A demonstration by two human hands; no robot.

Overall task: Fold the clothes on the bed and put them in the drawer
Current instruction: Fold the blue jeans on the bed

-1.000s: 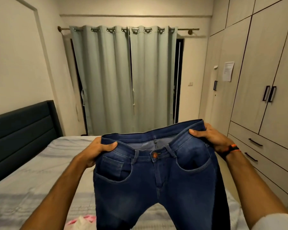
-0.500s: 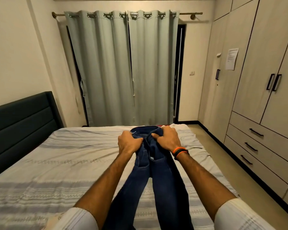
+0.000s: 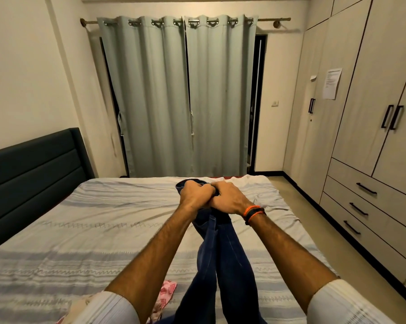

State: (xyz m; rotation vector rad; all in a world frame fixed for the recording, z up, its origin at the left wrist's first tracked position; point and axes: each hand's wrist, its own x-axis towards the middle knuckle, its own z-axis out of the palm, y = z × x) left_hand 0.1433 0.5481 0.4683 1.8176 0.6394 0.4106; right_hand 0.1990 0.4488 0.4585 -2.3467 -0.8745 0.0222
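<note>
Dark blue jeans (image 3: 223, 258) stretch lengthwise over the striped grey bed (image 3: 80, 230), folded in half with one leg on the other. My left hand (image 3: 195, 195) and my right hand (image 3: 230, 198) touch each other at the far end, both gripping the bunched waistband. The legs run back toward me between my forearms. A pink patterned garment (image 3: 168, 292) lies on the bed near my left elbow, partly hidden by my arm.
A wardrobe with three drawers (image 3: 365, 190) stands along the right wall, all drawers closed. A dark headboard (image 3: 31, 174) is at the left. Grey curtains (image 3: 181, 97) hang behind the bed. A strip of floor (image 3: 337, 249) runs between bed and wardrobe.
A second ago the jeans were held up spread wide by the waistband. My hands then came together, folding the jeans lengthwise, and lowered them onto the bed; now the hands touch.
</note>
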